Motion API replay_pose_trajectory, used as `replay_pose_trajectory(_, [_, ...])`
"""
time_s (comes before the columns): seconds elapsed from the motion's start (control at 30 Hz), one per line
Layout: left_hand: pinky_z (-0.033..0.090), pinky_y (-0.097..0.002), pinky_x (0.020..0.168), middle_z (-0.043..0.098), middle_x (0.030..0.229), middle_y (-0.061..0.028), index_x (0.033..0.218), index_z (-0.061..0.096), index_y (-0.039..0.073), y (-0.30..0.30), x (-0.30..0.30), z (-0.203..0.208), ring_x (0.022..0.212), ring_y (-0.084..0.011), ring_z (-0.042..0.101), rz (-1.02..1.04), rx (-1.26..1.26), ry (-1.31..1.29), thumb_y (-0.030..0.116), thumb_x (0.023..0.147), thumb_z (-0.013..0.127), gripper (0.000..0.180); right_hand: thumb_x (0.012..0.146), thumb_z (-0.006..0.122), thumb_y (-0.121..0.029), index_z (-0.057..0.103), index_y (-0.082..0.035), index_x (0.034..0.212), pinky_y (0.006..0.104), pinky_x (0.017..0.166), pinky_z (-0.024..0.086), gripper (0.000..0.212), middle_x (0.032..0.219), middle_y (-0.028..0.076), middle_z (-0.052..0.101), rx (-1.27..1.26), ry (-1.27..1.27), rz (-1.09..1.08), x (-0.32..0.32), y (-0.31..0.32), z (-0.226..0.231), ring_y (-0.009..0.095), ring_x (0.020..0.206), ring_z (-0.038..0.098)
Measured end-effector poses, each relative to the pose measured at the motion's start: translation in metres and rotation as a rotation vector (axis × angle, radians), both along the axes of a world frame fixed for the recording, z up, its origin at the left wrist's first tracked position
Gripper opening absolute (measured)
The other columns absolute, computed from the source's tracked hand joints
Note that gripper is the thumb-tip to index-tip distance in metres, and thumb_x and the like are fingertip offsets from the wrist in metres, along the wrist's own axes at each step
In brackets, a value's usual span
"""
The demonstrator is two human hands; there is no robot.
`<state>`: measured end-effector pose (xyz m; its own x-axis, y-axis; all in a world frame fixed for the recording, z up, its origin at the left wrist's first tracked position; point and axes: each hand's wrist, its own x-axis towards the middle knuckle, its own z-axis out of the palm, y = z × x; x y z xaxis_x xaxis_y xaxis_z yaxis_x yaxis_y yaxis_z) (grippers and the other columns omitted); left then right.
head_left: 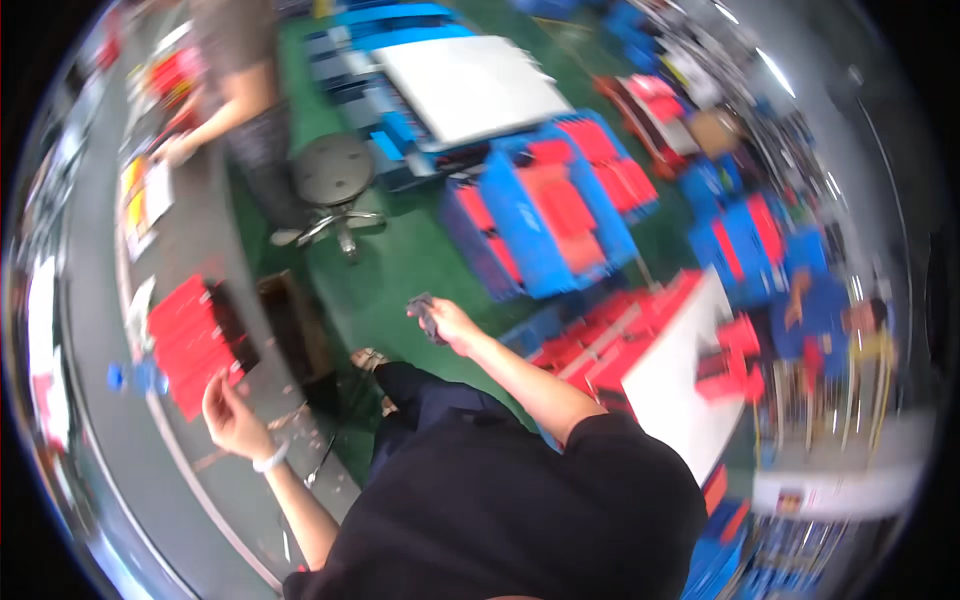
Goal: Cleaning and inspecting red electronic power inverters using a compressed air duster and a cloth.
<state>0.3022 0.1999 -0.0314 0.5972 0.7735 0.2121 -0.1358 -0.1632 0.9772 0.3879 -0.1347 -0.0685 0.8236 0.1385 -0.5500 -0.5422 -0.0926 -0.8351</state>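
Note:
My left hand (236, 420) is over the grey workbench (255, 455), just in front of a stack of red pieces (190, 340). Its fingers are loosely apart, with nothing visible in them; motion blurs their tips. A white band circles that wrist. Out over the green floor, my right hand (455, 328) is closed around a small dark grey cloth-like piece (425, 318), which sticks out past the fingers.
A clear blue-capped bottle (150, 378) lies beside the red stack. Beyond stand a round stool (335, 170) and another person (240, 100) at the bench. Blue crates (515, 215) with red pieces and a white-topped stack (670, 370) fill the right; a blue-shirted person (820, 315) is farther off.

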Motion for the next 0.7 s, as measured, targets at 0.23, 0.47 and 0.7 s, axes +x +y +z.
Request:
replay_pose_trajectory(0.23, [0.04,-0.0182,0.055,0.065,0.08,-0.0036,0.097,0.064,-0.001,-0.094,0.022,0.001,0.061,-0.0055,0.051,-0.398,0.089,0.167,0.012,0.092,0.059,0.015,0.092,0.049,-0.049,0.062,-0.006,0.075,0.0259,0.053,0.04,0.048,0.067,-0.001,0.057,-0.115,-0.155,-0.711,-0.122,-0.186,0.015,0.009,0.057,0.051])
replay_pose_trajectory(0.47, [0.042,-0.0221,0.061,0.058,0.065,-0.0011,0.07,0.059,-0.001,-0.216,0.027,0.032,0.061,-0.0083,0.049,-0.653,0.346,0.058,0.022,0.095,0.056,0.035,0.09,0.058,-0.023,0.063,0.0,0.085,0.0285,0.056,0.05,0.024,0.071,0.008,0.063,-0.319,-0.316,-1.283,-0.272,-0.378,0.019,0.017,0.063,0.063])
replay_pose_trajectory(0.7, [0.043,-0.0225,0.068,0.059,0.082,-0.0014,0.106,0.062,-0.003,-0.327,-0.024,0.022,0.072,-0.0085,0.051,-0.856,0.306,0.049,0.014,0.09,0.062,0.023,0.085,0.063,-0.024,0.056,-0.001,0.078,0.0304,0.042,0.037,0.026,0.063,0.006,0.054,-0.865,-0.574,-1.8,-0.369,-0.616,-0.022,0.015,0.048,0.046])
